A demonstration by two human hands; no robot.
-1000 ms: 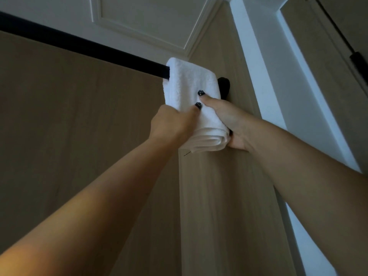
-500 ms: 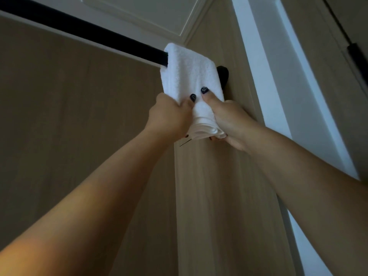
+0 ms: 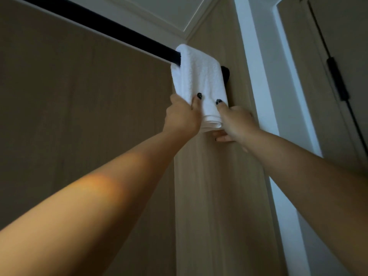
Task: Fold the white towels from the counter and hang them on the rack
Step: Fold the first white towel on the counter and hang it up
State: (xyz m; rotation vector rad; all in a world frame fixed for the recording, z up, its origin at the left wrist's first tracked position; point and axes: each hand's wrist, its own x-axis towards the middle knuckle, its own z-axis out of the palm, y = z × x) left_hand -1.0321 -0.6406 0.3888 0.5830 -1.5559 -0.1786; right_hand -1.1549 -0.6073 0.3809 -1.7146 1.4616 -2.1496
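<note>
the folded white towel (image 3: 200, 82) hangs over the black rack bar (image 3: 103, 30) near its wall end, its lower edge pinched between my left hand (image 3: 182, 116) and right hand (image 3: 236, 122). the towel hides the bar beneath it and most of my fingers. both arms reach up, thumbs pressed on the front.

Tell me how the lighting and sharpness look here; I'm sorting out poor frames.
Head view: dim overall, the wall murky brown; the white towel is brightest yet keeps its texture; a warm orange patch falls on the left forearm; wide-angle stretch enlarges both forearms; the left hand and right hand look slightly soft.
</note>
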